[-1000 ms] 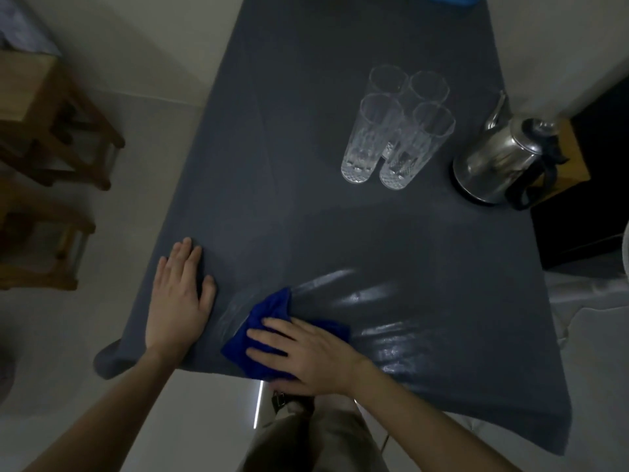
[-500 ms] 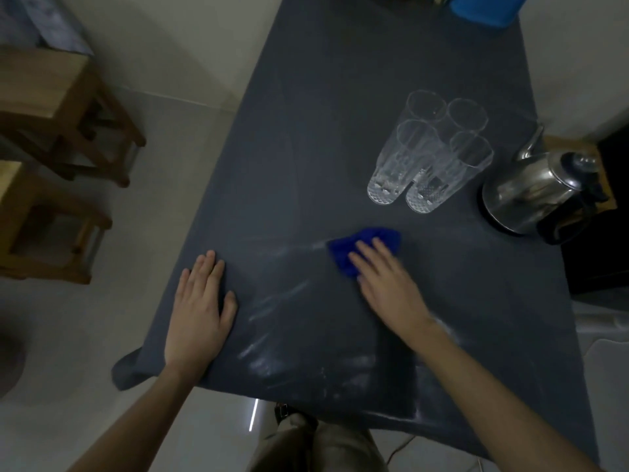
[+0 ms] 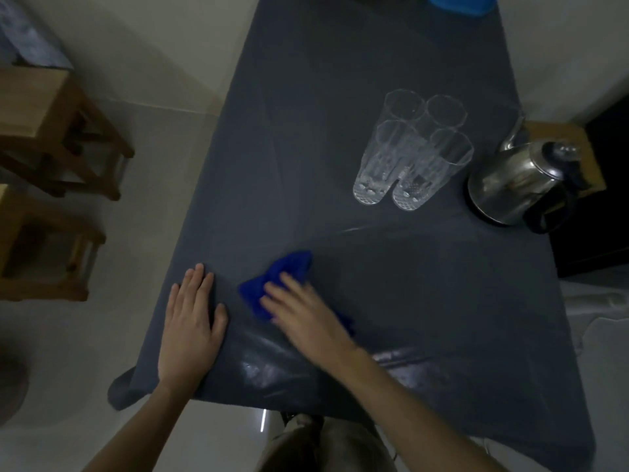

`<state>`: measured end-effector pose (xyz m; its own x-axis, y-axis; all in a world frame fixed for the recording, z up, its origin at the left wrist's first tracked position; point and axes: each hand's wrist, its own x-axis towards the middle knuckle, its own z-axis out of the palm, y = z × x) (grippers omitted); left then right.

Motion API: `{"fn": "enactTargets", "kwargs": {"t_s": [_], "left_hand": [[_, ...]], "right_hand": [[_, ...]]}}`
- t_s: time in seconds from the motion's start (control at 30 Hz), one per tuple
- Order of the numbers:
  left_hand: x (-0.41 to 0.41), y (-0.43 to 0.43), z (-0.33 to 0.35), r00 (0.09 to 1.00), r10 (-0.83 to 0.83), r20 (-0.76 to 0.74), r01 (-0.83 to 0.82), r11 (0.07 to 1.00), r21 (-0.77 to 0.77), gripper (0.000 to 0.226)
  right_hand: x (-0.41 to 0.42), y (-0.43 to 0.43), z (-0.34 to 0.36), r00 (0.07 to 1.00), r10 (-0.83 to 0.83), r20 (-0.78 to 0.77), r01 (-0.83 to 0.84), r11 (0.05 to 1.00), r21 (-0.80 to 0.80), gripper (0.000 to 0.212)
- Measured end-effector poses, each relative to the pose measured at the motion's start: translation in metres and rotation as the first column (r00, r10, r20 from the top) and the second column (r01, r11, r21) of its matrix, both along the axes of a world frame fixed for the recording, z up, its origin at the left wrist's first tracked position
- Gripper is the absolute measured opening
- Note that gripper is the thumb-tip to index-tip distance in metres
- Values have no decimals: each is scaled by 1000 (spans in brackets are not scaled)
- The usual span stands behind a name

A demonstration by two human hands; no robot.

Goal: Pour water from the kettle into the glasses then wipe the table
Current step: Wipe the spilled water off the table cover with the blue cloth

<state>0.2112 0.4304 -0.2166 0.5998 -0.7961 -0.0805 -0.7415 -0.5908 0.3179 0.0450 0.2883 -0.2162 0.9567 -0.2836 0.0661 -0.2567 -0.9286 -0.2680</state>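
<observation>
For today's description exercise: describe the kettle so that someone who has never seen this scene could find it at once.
Start with the long table under a dark grey cloth. Near its right edge, just right of four clear glasses clustered together, stands the kettle. It is the only shiny metal thing there, rounded, with a curved spout and a black handle.

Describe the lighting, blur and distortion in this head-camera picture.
Head view: dim overall, colours muted. The right hand is smeared by motion blur over the blue cloth; the left hand is sharp, flat on the table. Wet streaks near the front edge catch pale glare. Wide-angle distortion makes the glasses and kettle lean outward.
</observation>
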Motion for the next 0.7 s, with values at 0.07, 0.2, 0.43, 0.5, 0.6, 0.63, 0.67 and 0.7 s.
{"fn": "enactTargets", "kwargs": {"t_s": [0.07, 0.2, 0.43, 0.5, 0.6, 0.63, 0.67, 0.7], "left_hand": [[-2, -1, 1, 1000, 4, 12, -4, 1000, 8, 62], [-6, -3, 3, 999, 0, 50, -2, 999, 51, 62], [-22, -26, 6, 993, 105, 51, -111, 985, 134, 53], [-39, -42, 10, 998, 56, 26, -58, 995, 78, 49], [-79, -70, 7, 988, -154, 28, 153, 988, 12, 53], [-92, -80, 6, 978, -206, 31, 206, 979, 6, 56], [-104, -89, 5, 968, -247, 39, 247, 969, 2, 57], [-115, -98, 3, 959, -279, 44, 279, 960, 3, 57]], "right_hand": [[-18, 16, -1, 990, 138, -38, -137, 990, 19, 45], [-85, 4, 8, 989, 84, -119, -92, 994, -65, 68], [-254, -81, 10, 837, -523, -163, 501, 851, -158, 52], [-295, -91, 11, 710, -686, -156, 670, 727, -146, 45], [-306, -87, 9, 621, -779, -83, 766, 626, -143, 42], [-296, -84, 11, 610, -791, -46, 781, 610, -135, 42], [-284, -81, 12, 603, -798, -7, 790, 599, -134, 39], [-272, -79, 13, 607, -794, 22, 789, 600, -134, 35]]}}
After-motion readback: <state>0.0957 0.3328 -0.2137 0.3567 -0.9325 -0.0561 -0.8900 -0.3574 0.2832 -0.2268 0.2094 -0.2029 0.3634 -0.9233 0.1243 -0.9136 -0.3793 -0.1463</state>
